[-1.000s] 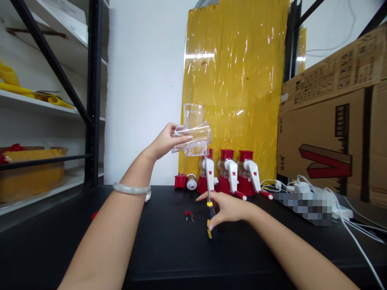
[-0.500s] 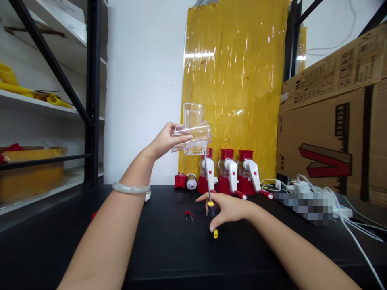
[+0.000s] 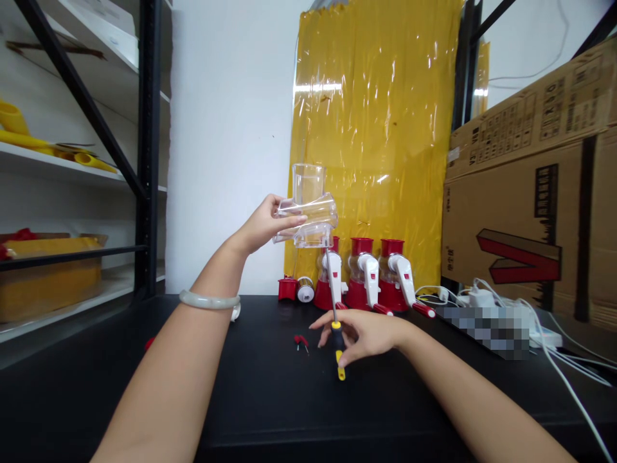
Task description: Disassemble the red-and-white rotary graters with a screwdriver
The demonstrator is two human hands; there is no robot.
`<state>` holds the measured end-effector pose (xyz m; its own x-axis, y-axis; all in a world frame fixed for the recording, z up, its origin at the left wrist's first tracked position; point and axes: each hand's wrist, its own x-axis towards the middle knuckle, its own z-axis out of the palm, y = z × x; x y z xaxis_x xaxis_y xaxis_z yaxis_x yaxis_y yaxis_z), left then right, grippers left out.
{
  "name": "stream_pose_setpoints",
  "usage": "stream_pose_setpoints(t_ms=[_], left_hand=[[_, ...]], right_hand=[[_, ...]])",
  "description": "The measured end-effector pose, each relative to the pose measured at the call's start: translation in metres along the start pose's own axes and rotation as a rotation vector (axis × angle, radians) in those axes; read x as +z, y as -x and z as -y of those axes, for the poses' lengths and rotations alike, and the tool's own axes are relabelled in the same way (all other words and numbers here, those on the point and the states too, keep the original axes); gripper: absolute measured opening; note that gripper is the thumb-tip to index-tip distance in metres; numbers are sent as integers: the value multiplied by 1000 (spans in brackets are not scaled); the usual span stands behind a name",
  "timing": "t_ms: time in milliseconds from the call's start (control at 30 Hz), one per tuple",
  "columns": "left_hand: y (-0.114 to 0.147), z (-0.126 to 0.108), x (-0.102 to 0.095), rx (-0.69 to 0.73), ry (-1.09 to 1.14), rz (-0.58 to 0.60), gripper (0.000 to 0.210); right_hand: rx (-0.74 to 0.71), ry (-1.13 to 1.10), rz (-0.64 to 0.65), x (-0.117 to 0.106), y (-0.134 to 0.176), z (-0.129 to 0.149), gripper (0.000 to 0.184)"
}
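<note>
My left hand (image 3: 270,225) grips a clear plastic grater housing (image 3: 311,209) by its left end and holds it up above the table. Below it, my right hand (image 3: 366,335) has its thumb and fingers around the black-and-yellow handle of a screwdriver (image 3: 337,337). The screwdriver stands nearly upright, its tip touching the underside of the clear housing near the right. Whether a screw sits at the tip is too small to tell. Small red pieces with metal shafts (image 3: 301,342) lie on the table left of my right hand.
Red-and-white hand-crank graters (image 3: 364,276) stand at the back of the black table (image 3: 270,399). Beside them are a red part (image 3: 288,289) and a drum (image 3: 305,289). White cables and plugs (image 3: 482,297) lie at right before a large cardboard box (image 3: 520,193). Shelving (image 3: 149,148) borders the left.
The screwdriver handle has turned, and my right thumb and fingers have shifted around it. My left hand and the clear housing have stayed in place.
</note>
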<state>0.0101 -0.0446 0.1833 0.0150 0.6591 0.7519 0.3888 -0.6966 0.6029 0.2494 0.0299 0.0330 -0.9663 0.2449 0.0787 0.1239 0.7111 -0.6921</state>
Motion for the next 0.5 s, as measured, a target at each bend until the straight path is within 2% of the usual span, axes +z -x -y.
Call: stream_pose_setpoints(t_ms=[133, 367, 500], left_hand=[[1, -1, 0, 3, -12, -7, 45], [1, -1, 1, -2, 5, -9, 46], [0, 0, 1, 0, 6, -15, 45]], right_hand=[[0, -69, 6, 2, -1, 1, 70], [156, -108, -148, 8, -10, -14, 75], [87, -114, -70, 3, -5, -11, 74]])
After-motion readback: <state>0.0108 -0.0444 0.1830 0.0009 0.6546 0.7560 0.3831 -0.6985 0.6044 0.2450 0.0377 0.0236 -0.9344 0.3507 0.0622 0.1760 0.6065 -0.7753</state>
